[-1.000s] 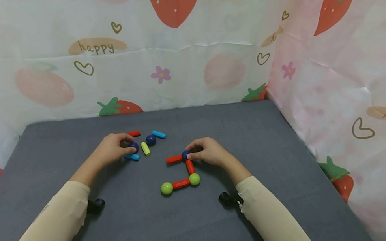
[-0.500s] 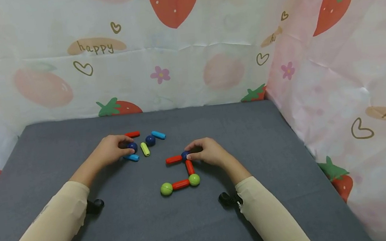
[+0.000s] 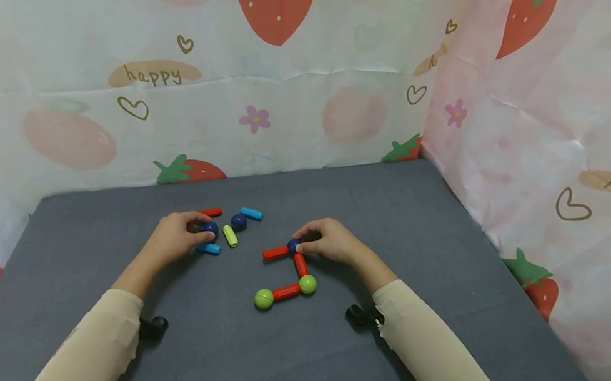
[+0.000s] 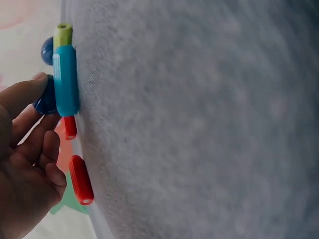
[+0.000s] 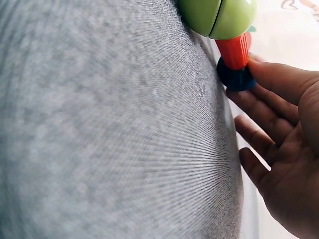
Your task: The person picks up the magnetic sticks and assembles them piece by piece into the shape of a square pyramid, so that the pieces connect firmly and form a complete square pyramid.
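Between thumb and fingers, my left hand pinches a dark blue ball among the loose pieces at the back left. A light blue stick lies just in front of that ball, and it partly covers the ball in the left wrist view. My right hand pinches another dark blue ball, mostly covered by the fingers. Two red sticks, one pointing left and one toward me, meet at it. The chain continues through a green ball, a red stick and a second green ball.
Near the left hand lie a yellow-green stick, a loose dark blue ball, a light blue stick and a red stick. The left wrist view shows two red sticks, one lower. A patterned curtain rises behind the grey tabletop.
The ball in my left hand has shifted very slightly. My right hand and the chain of sticks and balls stay in place.
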Action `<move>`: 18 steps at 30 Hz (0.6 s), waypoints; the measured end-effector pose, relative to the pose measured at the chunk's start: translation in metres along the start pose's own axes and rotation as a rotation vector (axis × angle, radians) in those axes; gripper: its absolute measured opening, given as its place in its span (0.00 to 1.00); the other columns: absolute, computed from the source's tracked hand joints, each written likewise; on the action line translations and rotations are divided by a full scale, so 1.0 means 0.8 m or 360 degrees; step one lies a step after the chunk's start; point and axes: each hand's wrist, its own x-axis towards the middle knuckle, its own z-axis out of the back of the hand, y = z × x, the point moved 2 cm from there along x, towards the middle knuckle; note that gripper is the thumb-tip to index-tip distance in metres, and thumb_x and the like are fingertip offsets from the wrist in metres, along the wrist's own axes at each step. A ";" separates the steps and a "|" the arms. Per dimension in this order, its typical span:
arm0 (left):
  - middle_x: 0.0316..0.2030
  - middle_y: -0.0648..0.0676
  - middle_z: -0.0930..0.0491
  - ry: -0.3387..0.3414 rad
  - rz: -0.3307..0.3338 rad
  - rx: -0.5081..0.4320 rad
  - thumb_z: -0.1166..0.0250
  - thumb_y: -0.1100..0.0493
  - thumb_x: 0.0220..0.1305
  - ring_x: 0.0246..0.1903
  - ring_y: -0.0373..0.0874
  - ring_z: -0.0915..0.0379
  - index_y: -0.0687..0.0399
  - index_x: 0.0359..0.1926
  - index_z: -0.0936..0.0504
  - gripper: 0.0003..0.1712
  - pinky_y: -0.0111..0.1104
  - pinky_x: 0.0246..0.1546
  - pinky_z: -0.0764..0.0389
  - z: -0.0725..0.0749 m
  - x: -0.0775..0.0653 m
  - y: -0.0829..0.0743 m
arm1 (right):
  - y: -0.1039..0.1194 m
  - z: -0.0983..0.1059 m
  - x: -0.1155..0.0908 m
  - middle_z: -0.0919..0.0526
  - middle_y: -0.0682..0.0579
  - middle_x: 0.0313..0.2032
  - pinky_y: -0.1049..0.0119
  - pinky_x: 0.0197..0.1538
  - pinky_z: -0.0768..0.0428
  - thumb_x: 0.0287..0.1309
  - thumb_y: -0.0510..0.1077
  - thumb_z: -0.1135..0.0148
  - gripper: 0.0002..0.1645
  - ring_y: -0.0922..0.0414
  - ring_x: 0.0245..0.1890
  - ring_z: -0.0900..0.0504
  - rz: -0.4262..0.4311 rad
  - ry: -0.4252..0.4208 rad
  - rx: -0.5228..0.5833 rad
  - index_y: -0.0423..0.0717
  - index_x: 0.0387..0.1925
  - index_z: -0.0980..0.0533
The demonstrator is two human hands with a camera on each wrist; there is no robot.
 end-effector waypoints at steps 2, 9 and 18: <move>0.58 0.63 0.19 -0.0020 -0.0005 -0.0012 0.31 0.45 0.69 0.49 0.55 0.21 0.54 0.65 0.21 0.29 0.41 0.40 0.20 0.001 -0.001 -0.002 | 0.000 0.000 0.001 0.15 0.58 0.49 0.61 0.43 0.22 0.63 0.52 0.28 0.13 0.55 0.43 0.22 -0.0006 -0.0002 -0.0001 0.61 0.50 0.14; 0.53 0.60 0.18 -0.0075 -0.0062 0.0010 0.29 0.46 0.67 0.43 0.53 0.27 0.55 0.64 0.20 0.30 0.41 0.38 0.24 -0.001 -0.007 -0.021 | -0.001 -0.001 0.002 0.15 0.58 0.49 0.61 0.43 0.22 0.63 0.53 0.28 0.14 0.54 0.43 0.22 -0.0017 -0.0006 -0.0016 0.61 0.50 0.14; 0.58 0.59 0.21 -0.0064 -0.0111 -0.0024 0.28 0.46 0.66 0.56 0.56 0.28 0.49 0.62 0.18 0.27 0.49 0.49 0.21 -0.008 -0.019 -0.040 | -0.003 -0.001 0.002 0.16 0.58 0.50 0.61 0.42 0.22 0.64 0.53 0.29 0.14 0.54 0.42 0.22 -0.0006 -0.0010 -0.0039 0.62 0.50 0.15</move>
